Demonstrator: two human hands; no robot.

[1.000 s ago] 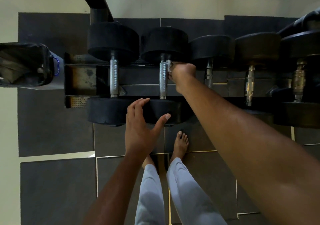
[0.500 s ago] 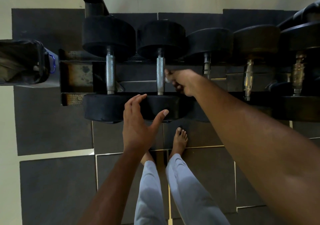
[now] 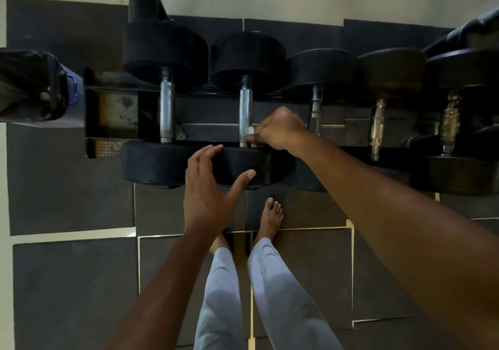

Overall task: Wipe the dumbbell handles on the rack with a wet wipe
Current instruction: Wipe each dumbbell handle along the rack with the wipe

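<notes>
One stroke down: right hand (image 3: 279, 131) pinching the wet wipe (image 3: 251, 130) has slid from the top of the second handle (image 3: 245, 114), frame centre, to its lower end. Left hand (image 3: 208, 187) spread, steadying the near weight head (image 3: 243, 164). Handle nearly done.

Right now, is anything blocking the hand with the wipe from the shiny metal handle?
Nothing visible. The right hand already presses the small white wet wipe against the second knurled steel dumbbell handle. The left hand rests lower, on the black rubber dumbbell head.

Right hand (image 3: 279, 131) apparently presses wet wipe (image 3: 251, 130) against dumbbell handle (image 3: 245, 114).
</notes>
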